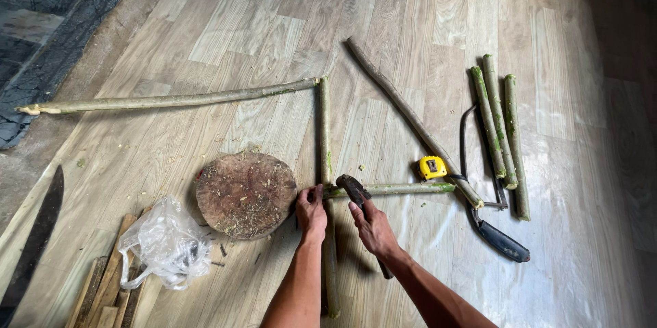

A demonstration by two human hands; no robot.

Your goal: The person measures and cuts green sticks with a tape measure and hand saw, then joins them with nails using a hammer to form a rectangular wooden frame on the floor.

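Note:
My left hand (312,213) pinches the spot where a short green stick (393,189) crosses an upright stick (324,143) on the wooden floor. My right hand (371,227) grips a hammer (356,191) by its dark handle, with the head resting just above that crossing. The lower end of the upright stick runs between my forearms toward the bottom edge. Whether something small sits under my left fingertips is hidden.
A round wooden chopping block (245,194) lies left of my hands. A long stick (171,101), a dark branch (410,119), three green sticks (499,129), a yellow tape measure (432,167), a hacksaw (489,229), a plastic bag (166,242), wood slats (102,287) and a long blade (34,242) surround them.

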